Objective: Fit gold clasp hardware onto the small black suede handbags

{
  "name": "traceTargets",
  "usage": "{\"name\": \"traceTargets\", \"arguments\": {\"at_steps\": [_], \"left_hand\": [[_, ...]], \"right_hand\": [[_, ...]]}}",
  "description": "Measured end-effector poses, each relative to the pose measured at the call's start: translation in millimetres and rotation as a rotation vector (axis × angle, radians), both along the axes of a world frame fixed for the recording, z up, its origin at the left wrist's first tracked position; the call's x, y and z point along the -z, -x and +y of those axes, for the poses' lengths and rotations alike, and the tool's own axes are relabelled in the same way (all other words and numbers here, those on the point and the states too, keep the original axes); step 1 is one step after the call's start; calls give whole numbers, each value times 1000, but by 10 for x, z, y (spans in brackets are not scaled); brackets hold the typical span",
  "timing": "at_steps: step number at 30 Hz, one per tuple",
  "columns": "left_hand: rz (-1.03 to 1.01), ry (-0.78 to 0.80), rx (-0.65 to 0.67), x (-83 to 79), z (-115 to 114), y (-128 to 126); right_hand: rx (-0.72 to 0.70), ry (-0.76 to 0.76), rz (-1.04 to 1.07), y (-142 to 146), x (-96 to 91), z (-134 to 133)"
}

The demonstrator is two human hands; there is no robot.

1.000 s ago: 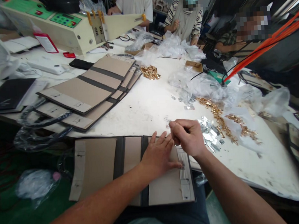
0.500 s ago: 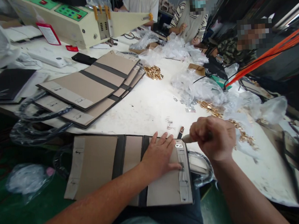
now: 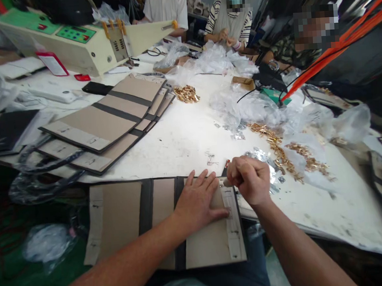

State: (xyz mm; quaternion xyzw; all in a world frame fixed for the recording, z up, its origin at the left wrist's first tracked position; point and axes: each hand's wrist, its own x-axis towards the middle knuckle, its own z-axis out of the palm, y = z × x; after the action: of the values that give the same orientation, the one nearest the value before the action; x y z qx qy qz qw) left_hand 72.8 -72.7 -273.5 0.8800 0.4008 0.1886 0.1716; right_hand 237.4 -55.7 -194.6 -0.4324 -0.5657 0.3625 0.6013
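My left hand [image 3: 196, 201] lies flat with spread fingers on an opened-out bag panel [image 3: 122, 216]. The panel has beige boards, dark cross bands and a whitish strip [image 3: 230, 220] near its right edge. My right hand [image 3: 249, 178] is closed in a fist at the panel's upper right corner. A pale tapered piece [image 3: 225, 183] sticks out of the fist toward the top of the strip. Its kind is unclear, and the fingers hide the rest. Just behind, a small dark piece with a coppery end [image 3: 226, 164] is partly hidden by the fist.
Similar panels [image 3: 89, 127] with plastic-wrapped handles [image 3: 46, 162] are stacked at left. Gold metal fittings [image 3: 186, 94], silver plates [image 3: 259, 156] and plastic bags [image 3: 240, 103] lie across the table [image 3: 178, 139]. A cream machine [image 3: 85, 54] stands behind. Several people sit at the far side.
My right fist has moved left and slightly down, bringing the pale piece over the strip's upper end. My left hand stays flat on the panel. The camera view has shifted a little.
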Motion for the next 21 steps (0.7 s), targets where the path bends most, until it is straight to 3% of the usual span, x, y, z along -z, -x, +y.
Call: {"name": "traceTargets", "arguments": {"at_steps": [3,8,11,14,17,21], "left_hand": [[23,-17,-7,-11,-2,-8],[51,-16,-8,-26,-13,-14],[55,-28,-17,-28,-18,-22],[56,-46,-26,-28,-16,-38],[68,-51,-25,-32,-17,-48],[77,-69,-10,-38,-36,-56]], "right_hand": [[7,-74,61,-48,81,38],[57,68,-5,-88,128,58],[54,194,-264,-168,-17,-72],[-51,339,-642,-282,-96,-288],[-190,447,-863,-386,8,-496],[-229,416,-980,-444,185,-649]]}}
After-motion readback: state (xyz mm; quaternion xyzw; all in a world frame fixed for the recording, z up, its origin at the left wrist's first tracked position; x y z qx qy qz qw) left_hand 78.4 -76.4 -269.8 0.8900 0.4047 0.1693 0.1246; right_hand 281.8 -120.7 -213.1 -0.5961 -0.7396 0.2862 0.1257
